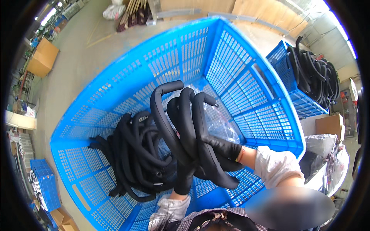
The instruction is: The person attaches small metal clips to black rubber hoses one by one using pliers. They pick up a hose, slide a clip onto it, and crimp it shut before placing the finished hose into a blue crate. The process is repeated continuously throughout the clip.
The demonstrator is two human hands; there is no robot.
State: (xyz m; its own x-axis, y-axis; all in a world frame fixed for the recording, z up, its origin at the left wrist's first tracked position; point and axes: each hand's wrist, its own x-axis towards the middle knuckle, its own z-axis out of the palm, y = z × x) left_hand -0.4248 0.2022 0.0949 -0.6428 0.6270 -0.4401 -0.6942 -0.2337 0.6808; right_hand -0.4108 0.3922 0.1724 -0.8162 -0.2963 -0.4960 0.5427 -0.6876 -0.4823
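Observation:
Black-gloved, my left hand [185, 176] and my right hand [221, 147] are closed around a bundle of curved black padded tubes [187, 123]. The bundle is over the inside of a large blue plastic basket [173, 56] with perforated walls. My right hand grips it from the right side, while my left is at its lower end, fingers partly hidden by the tubes. A heap of similar black tubes [133, 154] lies in the left part of the basket. Clear plastic film [221, 123] lies on the basket's bottom beyond the bundle.
Another blue basket [304, 102], piled with black tubes [314, 73], stands at the right. Cardboard boxes [43, 57] and a smaller blue crate [45, 179] are on the left. Wooden sticks [133, 13] and a white bag [114, 12] lie at the far side. Plastic-wrapped items [325, 154] stand at the right.

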